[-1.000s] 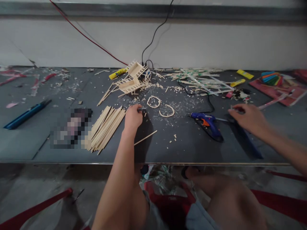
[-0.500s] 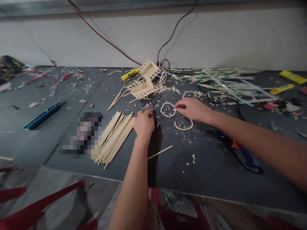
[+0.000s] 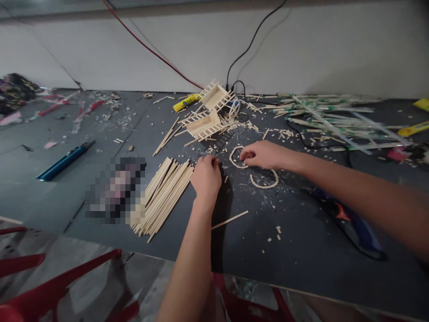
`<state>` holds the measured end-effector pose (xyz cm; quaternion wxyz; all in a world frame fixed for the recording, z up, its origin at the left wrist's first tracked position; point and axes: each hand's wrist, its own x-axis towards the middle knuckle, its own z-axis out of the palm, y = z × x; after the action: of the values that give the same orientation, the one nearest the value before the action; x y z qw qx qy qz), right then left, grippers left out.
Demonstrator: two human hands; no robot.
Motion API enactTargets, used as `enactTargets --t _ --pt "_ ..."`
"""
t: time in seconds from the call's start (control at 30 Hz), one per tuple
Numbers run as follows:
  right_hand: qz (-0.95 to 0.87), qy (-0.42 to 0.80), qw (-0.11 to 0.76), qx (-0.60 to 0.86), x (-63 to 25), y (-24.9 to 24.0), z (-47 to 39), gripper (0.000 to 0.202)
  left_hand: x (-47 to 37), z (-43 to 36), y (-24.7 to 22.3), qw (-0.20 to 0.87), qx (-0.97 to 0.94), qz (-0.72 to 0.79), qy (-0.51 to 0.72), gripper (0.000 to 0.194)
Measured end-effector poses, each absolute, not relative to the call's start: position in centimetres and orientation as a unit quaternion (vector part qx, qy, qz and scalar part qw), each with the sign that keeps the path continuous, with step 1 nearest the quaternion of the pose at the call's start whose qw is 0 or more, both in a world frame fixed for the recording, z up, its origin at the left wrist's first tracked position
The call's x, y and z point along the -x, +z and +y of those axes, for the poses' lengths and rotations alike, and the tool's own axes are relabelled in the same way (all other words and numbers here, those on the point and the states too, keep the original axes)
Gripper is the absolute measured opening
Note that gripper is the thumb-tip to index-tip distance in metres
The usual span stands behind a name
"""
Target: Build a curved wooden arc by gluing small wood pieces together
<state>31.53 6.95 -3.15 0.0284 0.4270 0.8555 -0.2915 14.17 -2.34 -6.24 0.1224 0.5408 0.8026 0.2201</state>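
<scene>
My right hand (image 3: pixel 259 154) is over the right side of a small ring of short stick pieces (image 3: pixel 232 157), its fingers closed together. Whether a tiny piece sits between those fingertips I cannot make out. Just below it lies a half-round arc (image 3: pixel 264 185) of the same pieces, partly covered by the hand. My left hand (image 3: pixel 207 176) rests on the table at the right edge of a pile of thin wooden sticks (image 3: pixel 164 197). Its fingers are curled in, and what they hold, if anything, is hidden. A single stick (image 3: pixel 231 219) lies nearer the table's front edge.
Two small stick-built models (image 3: pixel 203 125) stand at the back, beside a yellow tube (image 3: pixel 186 103). A blue glue gun (image 3: pixel 360 228) with a cable lies under my right forearm. A blue cutter (image 3: pixel 65 162) lies left. Bundled sticks (image 3: pixel 321 114) and scattered scraps cover the back right.
My right hand has shifted from the ring's right edge to partly over the ring. My left hand stays by the stick pile, fingers more curled. The whole view has swung slightly.
</scene>
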Motion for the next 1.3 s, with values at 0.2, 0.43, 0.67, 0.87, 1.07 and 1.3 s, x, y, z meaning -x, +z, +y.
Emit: enactTargets --t 0.2,0.43,0.67,0.87,1.07,1.3 --pt "0.872 -0.265 0.012 -0.412 -31.6 -2.3 6.9 0.030 -14.3 -2.2 -6.4 0.140 -0.634 0.698 0.304 0.021" --pt "0.888 -0.233 0.063 -0.392 -31.5 -2.4 7.3 0.024 -15.3 -2.7 -6.5 0.235 -0.747 0.560 0.269 0.023" --pt "0.886 -0.244 0.063 -0.389 -31.1 -3.2 7.4 0.019 -15.0 -3.0 -6.5 0.245 -0.743 0.570 0.251 0.023" --pt "0.894 -0.235 0.068 -0.375 -30.9 -3.1 7.6 0.020 -14.9 -2.9 -6.5 0.252 -0.741 0.565 0.262 0.022" --pt "0.906 -0.154 -0.010 -0.393 -30.9 -2.9 8.0 0.027 -14.9 -2.9 -6.6 0.268 -0.734 0.570 0.255 0.023" --pt "0.903 -0.189 0.033 -0.385 -31.2 -2.8 8.2 0.024 -14.9 -3.0 -6.7 0.261 -0.735 0.571 0.256 0.024"
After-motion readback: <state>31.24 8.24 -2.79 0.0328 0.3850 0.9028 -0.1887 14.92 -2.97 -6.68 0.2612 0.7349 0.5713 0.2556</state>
